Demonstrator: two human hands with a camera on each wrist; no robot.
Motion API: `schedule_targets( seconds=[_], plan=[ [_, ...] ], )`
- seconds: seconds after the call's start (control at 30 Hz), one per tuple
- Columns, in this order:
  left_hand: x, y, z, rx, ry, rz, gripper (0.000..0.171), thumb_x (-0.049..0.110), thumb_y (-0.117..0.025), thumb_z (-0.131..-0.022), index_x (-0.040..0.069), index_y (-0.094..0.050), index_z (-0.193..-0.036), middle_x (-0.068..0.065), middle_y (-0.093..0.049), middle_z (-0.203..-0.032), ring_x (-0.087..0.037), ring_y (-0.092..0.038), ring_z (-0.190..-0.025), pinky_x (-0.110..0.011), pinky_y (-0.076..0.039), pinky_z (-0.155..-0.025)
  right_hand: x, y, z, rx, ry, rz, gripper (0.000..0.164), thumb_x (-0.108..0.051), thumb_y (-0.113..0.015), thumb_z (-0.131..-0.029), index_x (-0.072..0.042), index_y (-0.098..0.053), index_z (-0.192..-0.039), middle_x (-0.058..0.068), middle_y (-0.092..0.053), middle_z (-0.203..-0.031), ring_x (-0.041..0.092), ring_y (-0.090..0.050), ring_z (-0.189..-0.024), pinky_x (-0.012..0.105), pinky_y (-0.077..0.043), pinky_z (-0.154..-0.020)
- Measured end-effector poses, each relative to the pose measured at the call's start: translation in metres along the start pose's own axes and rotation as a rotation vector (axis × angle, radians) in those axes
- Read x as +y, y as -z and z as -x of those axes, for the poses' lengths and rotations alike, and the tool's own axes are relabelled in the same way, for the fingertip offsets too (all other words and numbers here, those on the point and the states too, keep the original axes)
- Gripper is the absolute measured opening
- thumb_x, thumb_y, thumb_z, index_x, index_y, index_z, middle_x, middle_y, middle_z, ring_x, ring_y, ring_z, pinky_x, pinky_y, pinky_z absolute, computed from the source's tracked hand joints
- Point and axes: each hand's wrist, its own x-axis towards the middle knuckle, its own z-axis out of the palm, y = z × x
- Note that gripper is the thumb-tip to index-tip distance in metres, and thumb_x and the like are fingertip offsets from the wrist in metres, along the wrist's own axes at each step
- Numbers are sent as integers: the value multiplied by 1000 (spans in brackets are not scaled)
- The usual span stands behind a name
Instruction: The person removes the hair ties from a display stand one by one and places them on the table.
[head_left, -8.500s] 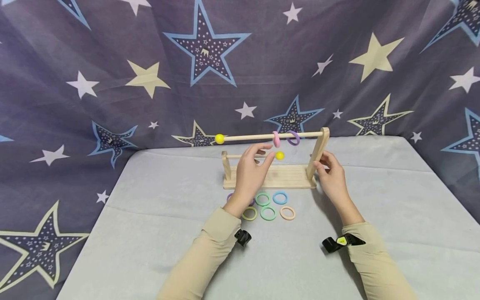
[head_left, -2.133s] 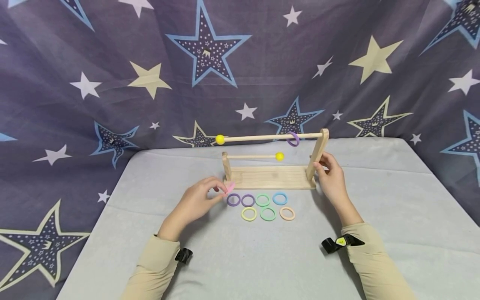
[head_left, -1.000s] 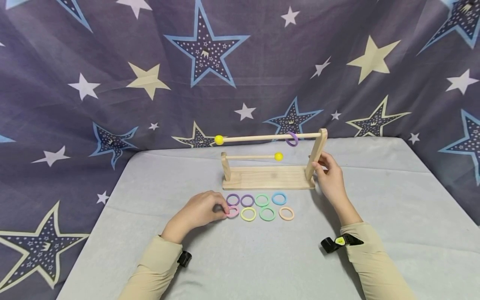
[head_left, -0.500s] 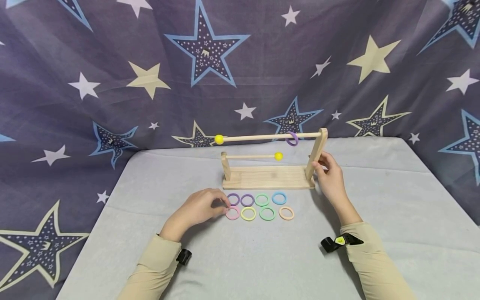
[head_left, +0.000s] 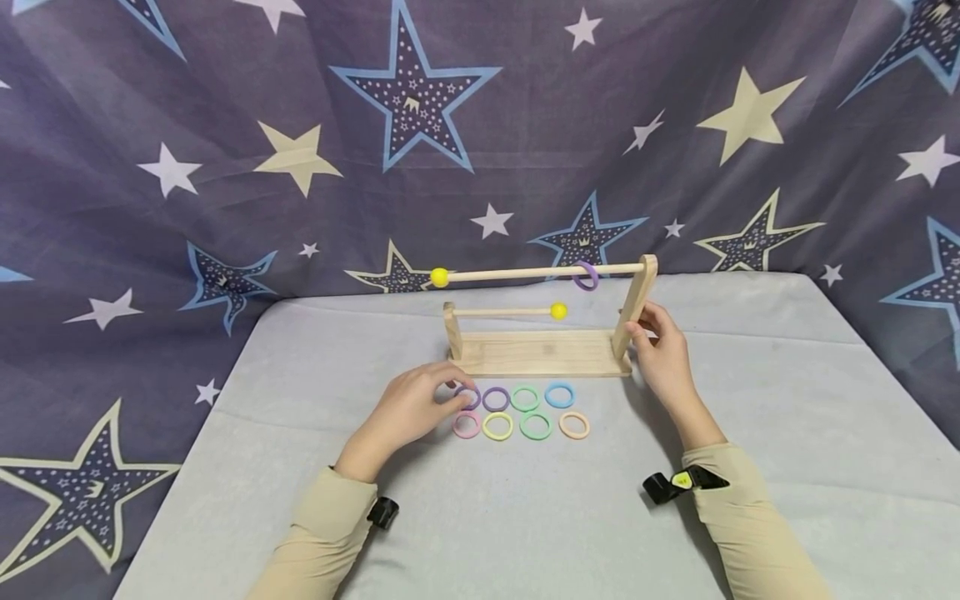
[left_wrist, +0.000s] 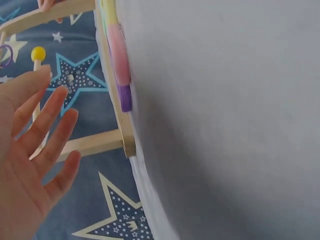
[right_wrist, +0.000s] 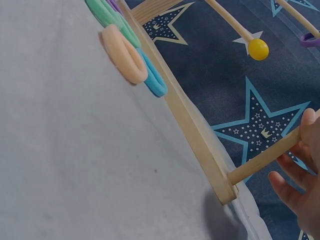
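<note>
My left hand (head_left: 412,408) hovers at the left end of two rows of coloured rings, its fingers apart in the left wrist view. Thumb and fingertips overlap a purple ring (head_left: 479,398) in the head view. Just in front of that lies a pink ring (head_left: 467,437), flat on the cloth. My right hand (head_left: 667,354) grips the tall right post of a wooden stand (head_left: 540,358), thumb on the near side. On the stand's upper rod (head_left: 517,273) hangs another purple ring (head_left: 587,288). The lower rod, tipped with a yellow ball (head_left: 558,311), carries no ring.
Beside the pink ring lie a yellow ring (head_left: 498,438), a green ring (head_left: 536,438) and a peach ring (head_left: 574,437). Behind them are more rings, including a blue ring (head_left: 559,407). A star-patterned curtain (head_left: 495,125) rises behind the grey cloth (head_left: 525,525).
The pink ring came off the upper rod and was laid at the left of the front row. My left hand let it go and moved back towards the purple ring. The right hand stayed put.
</note>
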Motion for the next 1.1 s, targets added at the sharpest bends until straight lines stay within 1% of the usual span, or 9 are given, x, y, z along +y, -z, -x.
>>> schedule_targets(
  seconds=[0.17,0.4,0.6,0.73,0.93,1.1],
  plan=[
    [7,-3,-5,62,-6,10,16,26,-78,-87,26,-73,-103,7,-70,-102,-16,-64,-96,-42,-51,-81,0,1,0,0,9,7,39,-12,-59,-99,4,-52,-134,23,-64,-123,31,-58,-111,15,-44,-78],
    [15,-9,-11,150,-47,-20,17,22,-78,-87,25,-73,-103,10,-69,-108,-17,-65,-103,-41,-52,-84,0,1,0,-2,3,12,39,-13,-59,-100,4,-52,-135,23,-63,-123,31,-58,-112,16,-44,-79],
    [22,-15,-18,204,-58,-26,16,22,-77,-88,24,-73,-103,8,-70,-108,-16,-65,-102,-38,-53,-82,-2,1,0,-6,-6,0,40,-13,-59,-100,4,-52,-135,22,-63,-124,29,-57,-111,16,-44,-79],
    [29,-18,-24,229,-60,-1,16,21,-77,-88,23,-73,-104,6,-70,-108,-15,-65,-99,-38,-53,-82,-2,1,0,-6,-7,-1,40,-13,-58,-100,4,-51,-135,23,-63,-123,29,-57,-111,16,-44,-79],
    [45,-19,-35,263,-72,48,15,23,-75,-90,21,-73,-105,7,-70,-104,-14,-64,-94,-36,-53,-75,-1,2,0,-2,4,0,40,-12,-59,-100,4,-51,-136,23,-63,-124,31,-58,-112,16,-44,-79],
    [57,-23,-43,307,-87,67,15,23,-74,-91,20,-73,-105,7,-70,-103,-14,-63,-93,-34,-51,-72,-2,2,1,-5,9,-1,41,-12,-59,-99,4,-52,-136,23,-64,-123,26,-58,-109,15,-44,-79]
  ],
)
